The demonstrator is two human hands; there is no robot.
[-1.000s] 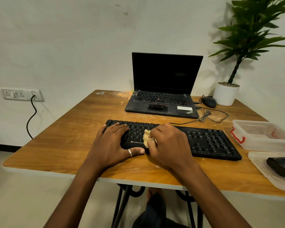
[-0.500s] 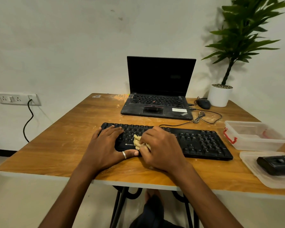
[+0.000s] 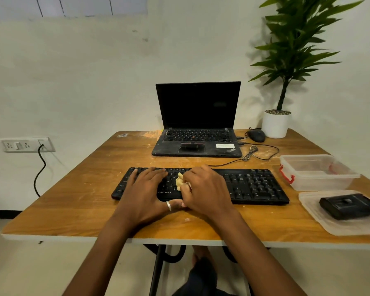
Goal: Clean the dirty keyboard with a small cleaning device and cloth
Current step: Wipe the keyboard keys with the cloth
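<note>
A black keyboard (image 3: 254,185) lies across the wooden table (image 3: 83,199) in front of me. My left hand (image 3: 145,193) rests flat on its left half, fingers straight, a ring on the thumb. My right hand (image 3: 205,191) grips a crumpled pale yellow cloth (image 3: 179,181) and presses it onto the keys near the keyboard's middle. A small black cleaning device (image 3: 348,206) lies on a clear plastic lid (image 3: 320,216) at the right edge, away from both hands.
An open black laptop (image 3: 198,122) stands behind the keyboard, with a mouse (image 3: 256,135) and coiled cable (image 3: 251,152) to its right. A potted plant (image 3: 276,123) fills the back right corner. A clear plastic box (image 3: 316,174) with red clips sits right of the keyboard.
My head has tilted up a little, so the scene sits lower in view. The right hand has slid the cloth up the keys toward the far rows. The left hand stays in place.
</note>
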